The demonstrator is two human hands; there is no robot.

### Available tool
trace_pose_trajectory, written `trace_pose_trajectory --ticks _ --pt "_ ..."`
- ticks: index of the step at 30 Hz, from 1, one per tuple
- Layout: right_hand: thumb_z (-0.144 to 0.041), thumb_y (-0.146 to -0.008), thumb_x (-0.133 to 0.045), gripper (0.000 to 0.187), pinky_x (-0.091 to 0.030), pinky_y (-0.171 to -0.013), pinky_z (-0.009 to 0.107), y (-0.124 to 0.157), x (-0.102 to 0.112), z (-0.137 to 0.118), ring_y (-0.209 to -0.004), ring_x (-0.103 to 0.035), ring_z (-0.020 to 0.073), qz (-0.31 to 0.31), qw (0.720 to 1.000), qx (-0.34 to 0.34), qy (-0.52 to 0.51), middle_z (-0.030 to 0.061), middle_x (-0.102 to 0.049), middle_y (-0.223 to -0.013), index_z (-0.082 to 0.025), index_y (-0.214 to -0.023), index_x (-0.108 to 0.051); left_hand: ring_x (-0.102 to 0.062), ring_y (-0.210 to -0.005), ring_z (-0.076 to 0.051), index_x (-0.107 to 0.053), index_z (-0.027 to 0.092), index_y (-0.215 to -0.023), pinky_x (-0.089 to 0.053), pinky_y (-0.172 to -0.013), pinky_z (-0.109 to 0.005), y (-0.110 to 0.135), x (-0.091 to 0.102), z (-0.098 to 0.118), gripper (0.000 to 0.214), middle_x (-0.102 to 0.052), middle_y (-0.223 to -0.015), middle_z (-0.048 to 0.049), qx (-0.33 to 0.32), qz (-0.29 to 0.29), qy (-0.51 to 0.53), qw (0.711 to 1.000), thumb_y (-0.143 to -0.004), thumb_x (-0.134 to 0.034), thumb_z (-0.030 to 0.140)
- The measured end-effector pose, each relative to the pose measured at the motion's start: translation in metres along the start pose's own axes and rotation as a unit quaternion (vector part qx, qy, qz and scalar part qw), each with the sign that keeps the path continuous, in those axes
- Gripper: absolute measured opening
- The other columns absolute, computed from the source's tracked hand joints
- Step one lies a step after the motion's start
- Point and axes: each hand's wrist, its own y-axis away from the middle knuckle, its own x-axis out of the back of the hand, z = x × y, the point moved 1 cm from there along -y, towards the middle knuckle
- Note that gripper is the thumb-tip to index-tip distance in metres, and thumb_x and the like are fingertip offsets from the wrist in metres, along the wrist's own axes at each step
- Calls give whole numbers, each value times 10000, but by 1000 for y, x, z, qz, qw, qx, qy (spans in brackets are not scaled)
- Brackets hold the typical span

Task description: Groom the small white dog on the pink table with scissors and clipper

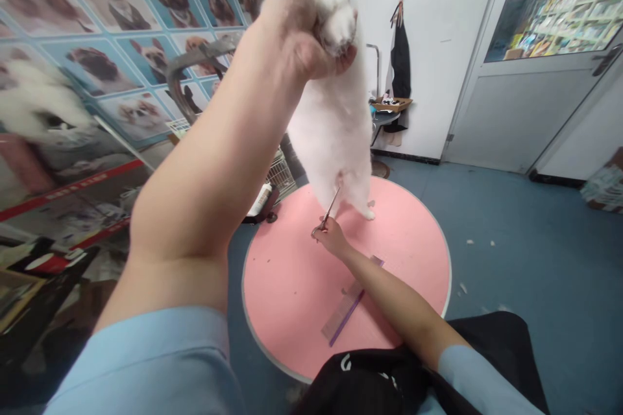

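High in front of me, my left hand is wrapped round the white paws of a white-furred animal. The animal is stretched upright with its belly side towards me and its hind feet on the round pink table. Its head is hidden. Lower down, my right hand grips a pair of metal scissors by the handles. The blades point up at the fur of the lower belly, between the hind legs. A metal comb with a purple spine lies on the table, partly under my right forearm.
Bits of cut fur lie on the blue floor. A side table with a wooden tray stands by the back wall, near a hanging apron. On the left are a red-edged shelf and a white bottle. A door is at right.
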Motion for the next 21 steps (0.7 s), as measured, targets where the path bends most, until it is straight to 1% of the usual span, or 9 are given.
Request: trace_pose_trajectory --ticks 2,5,7,10,13,15,18,21 --pt "-294 -646 -657 408 -427 -644 290 0 -1 2 -634 -569 151 9 1000 4 2 -70 -583 -672 -213 -999 -469 -547 -1281 -129 -465 106 -681 -489 -873 -198 2 -1 -1 201 -508 -776 22 -6 8 4 1000 -873 -422 63" --pt "-353 -638 -693 388 -412 -652 279 -5 -1 0 -674 -563 151 28 999 7 22 -80 -552 -671 -226 -932 -471 -561 -1263 -128 -427 112 -657 -499 -862 -207 2 -1 -3 220 -483 -771 19 -13 24 0 1000 -870 -434 57" --pt "-322 -627 -686 372 -408 -644 273 -9 0 -2 -669 -561 149 32 999 6 23 -82 -547 -667 -232 -910 -461 -575 -1244 -132 -409 117 -640 -499 -843 -207 1 -1 -3 229 -453 -737 17 -18 26 -9 999 -859 -442 55" --pt "-256 -618 -640 379 -414 -609 274 -10 2 -1 -600 -549 145 19 1000 -16 -4 -82 -563 -650 -234 -937 -436 -595 -1201 -138 -404 124 -635 -484 -823 -216 0 1 -3 217 -438 -713 12 -21 28 -12 999 -828 -449 36" --pt "-275 -635 -641 347 -410 -580 269 -6 4 5 -580 -545 147 2 1000 -25 -11 -74 -568 -616 -231 -913 -438 -612 -1134 -137 -419 124 -653 -459 -815 -240 -1 3 -3 195 -439 -718 11 -17 36 -3 999 -815 -462 22" --pt "-282 -631 -665 327 -399 -570 258 -4 4 7 -591 -548 146 -1 1000 -22 0 -70 -564 -602 -232 -870 -447 -622 -1083 -130 -440 123 -662 -437 -801 -249 -1 3 -4 195 -420 -701 15 -18 38 -12 999 -836 -461 36" --pt "-257 -620 -657 331 -404 -552 254 0 1 11 -565 -541 139 -18 999 -42 -14 -64 -581 -608 -236 -867 -437 -636 -895 -105 -482 127 -681 -409 -733 -242 -3 6 -4 208 -403 -649 26 -13 24 -38 999 -884 -450 91" --pt "-286 -642 -640 317 -432 -557 256 3 -4 17 -563 -547 131 -32 996 -57 -57 -52 -603 -647 -238 -872 -428 -561 -654 -70 -497 132 -693 -402 -672 -244 -6 8 -5 227 -459 -622 37 -2 6 -47 999 -912 -441 147"
